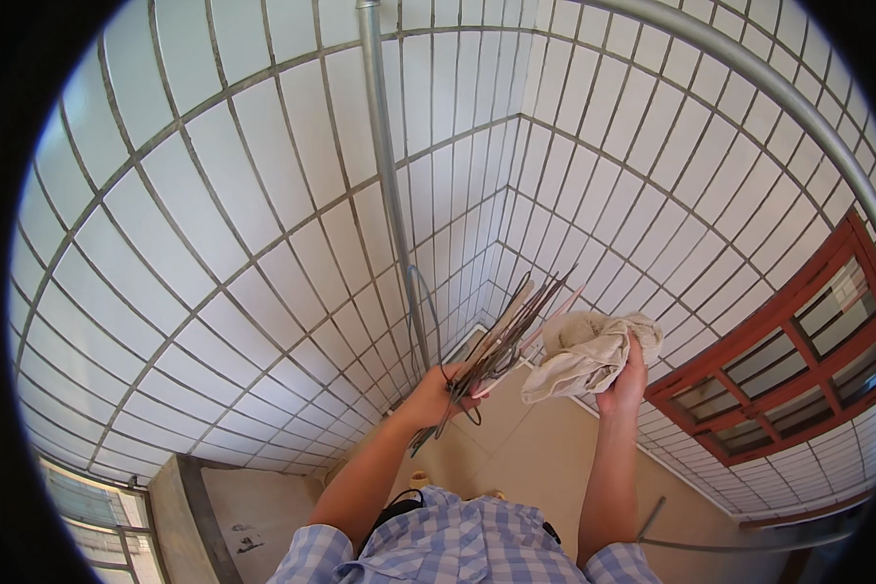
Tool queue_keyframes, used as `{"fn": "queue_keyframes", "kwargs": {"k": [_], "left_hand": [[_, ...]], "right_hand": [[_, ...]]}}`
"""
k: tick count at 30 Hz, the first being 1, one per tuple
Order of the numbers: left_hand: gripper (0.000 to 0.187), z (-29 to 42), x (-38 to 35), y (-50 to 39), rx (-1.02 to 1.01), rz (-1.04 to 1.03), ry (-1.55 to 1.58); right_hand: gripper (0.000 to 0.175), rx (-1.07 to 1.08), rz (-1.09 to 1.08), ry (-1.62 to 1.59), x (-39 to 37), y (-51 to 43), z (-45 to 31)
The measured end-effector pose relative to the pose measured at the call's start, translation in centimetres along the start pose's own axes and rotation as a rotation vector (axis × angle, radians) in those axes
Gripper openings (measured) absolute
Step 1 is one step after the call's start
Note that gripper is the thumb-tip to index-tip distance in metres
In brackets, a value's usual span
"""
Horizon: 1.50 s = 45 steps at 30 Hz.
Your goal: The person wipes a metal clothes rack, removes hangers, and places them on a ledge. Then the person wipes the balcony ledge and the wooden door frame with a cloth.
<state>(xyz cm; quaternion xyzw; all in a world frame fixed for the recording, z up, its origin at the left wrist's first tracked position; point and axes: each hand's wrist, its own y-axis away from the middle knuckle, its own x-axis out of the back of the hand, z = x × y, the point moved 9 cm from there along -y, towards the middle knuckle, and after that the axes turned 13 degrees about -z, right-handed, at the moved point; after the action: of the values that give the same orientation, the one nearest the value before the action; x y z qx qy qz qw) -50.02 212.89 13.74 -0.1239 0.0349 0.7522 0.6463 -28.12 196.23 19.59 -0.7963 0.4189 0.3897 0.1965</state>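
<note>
A bundle of thin rods and looped wires (500,343), brown, dark and pale, is gripped by my left hand (438,394). Its loose ends fan out up and to the right, and a few shorter ends hang below my palm. My right hand (625,379) clutches a crumpled beige cloth (584,350), thumb on top and most fingers hidden behind the fabric. The cloth is close to the pale tips of the bundle; whether they touch I cannot tell. Both hands are raised in front of my checked shirt (474,540), above the floor.
White tiled walls (263,241) meet in a corner ahead. A grey metal pole (387,160) runs down the left wall, with a thin cable (432,299) beside it. A red-framed window (781,365) is at right. Another metal pipe (759,73) curves overhead. Beige tiled floor (496,438) lies below.
</note>
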Motion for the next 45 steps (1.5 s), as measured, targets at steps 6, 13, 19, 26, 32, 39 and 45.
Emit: {"fn": "queue_keyframes", "kwargs": {"k": [6, 13, 19, 26, 32, 39, 45], "left_hand": [[0.016, 1.1, -2.2, -0.8, 0.041, -0.043, -0.409], [0.025, -1.2, -2.3, 0.5, 0.154, -0.091, -0.186], [0.027, -0.9, -0.6, 1.2, 0.048, -0.045, 0.090], [0.034, -0.4, -1.5, -0.7, 0.117, -0.060, 0.120], [0.035, -1.0, -3.3, -0.2, 0.246, -0.185, 0.021], [0.038, -0.5, -1.7, 1.2, 0.057, -0.066, 0.083], [0.053, -0.2, -1.9, 0.6, 0.062, -0.093, 0.342]], "right_hand": [[0.030, 0.566, -0.290, 1.255, -7.6, 2.5, -2.2], [0.037, 0.128, -0.028, 0.705, 2.3, -4.8, 0.0], [0.037, 0.064, 0.023, 0.261, 7.7, -4.4, -3.0], [0.038, 0.226, -0.229, 0.745, 0.2, -0.5, -0.3], [0.038, 0.560, -0.152, 1.297, -2.8, -1.1, 0.3], [0.059, -0.199, -0.140, 0.237, 8.4, -4.3, 1.2], [0.082, -0.525, -0.690, 0.136, 3.5, 3.2, 6.7]]}}
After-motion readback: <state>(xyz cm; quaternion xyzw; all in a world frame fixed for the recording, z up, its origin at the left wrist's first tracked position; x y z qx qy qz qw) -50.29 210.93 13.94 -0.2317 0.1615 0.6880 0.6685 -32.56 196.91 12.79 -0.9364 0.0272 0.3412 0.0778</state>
